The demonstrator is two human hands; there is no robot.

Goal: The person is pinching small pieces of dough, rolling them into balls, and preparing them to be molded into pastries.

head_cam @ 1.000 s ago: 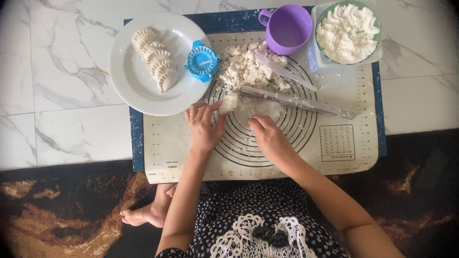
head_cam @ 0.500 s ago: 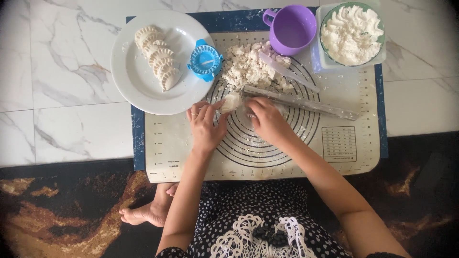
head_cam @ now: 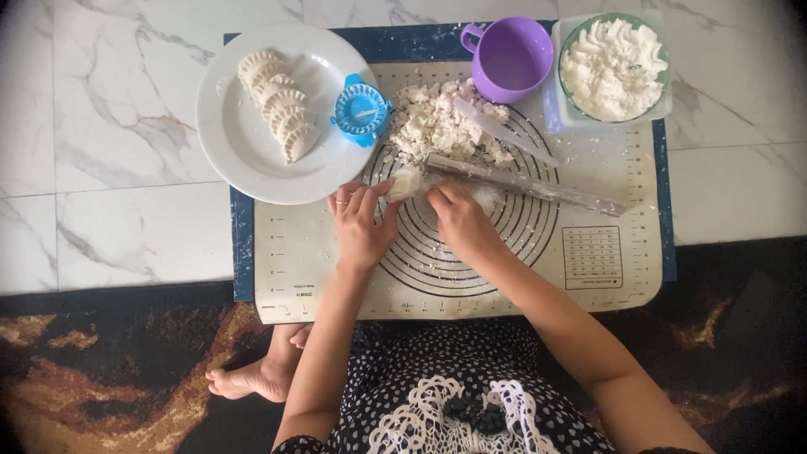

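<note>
Head view: left hand (head_cam: 360, 225) and right hand (head_cam: 456, 220) pinching a dough lump (head_cam: 407, 182) mid-mat (head_cam: 319, 261), beside rolling pin (head_cam: 525, 183). Best kept gathered, pressed evenly, clear of scraps (head_cam: 437, 122).

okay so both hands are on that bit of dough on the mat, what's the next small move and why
Probably lift the dough piece clear of the crumbly pile. Both the left hand and right hand pinch at it beside the rolling pin, and it looks separate from the heap.
</note>
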